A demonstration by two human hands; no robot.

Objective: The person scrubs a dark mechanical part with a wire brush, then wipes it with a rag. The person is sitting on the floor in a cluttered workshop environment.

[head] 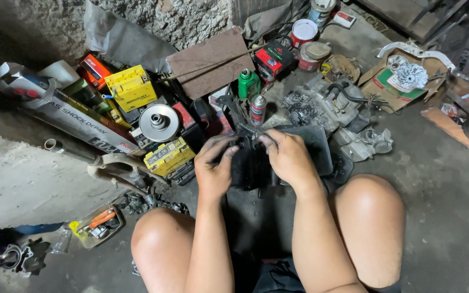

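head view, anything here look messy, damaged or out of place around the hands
Yes. Both hands, left hand and right hand, have grease-blackened fingers on a dirty black part. Boxes, including a yellow box, lie in a loose heap on the floor. A torn cardboard box lies open to the right.

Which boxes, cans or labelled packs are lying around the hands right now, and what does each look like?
Yellow box: upper left, blocky, dark label.
Yellow pack: beside left hand, flat.
Long carton: far left, white and dark.
Red-black box: top centre.
Green bottle: upright, behind spray can.
Spray can: above right hand, silver-red.
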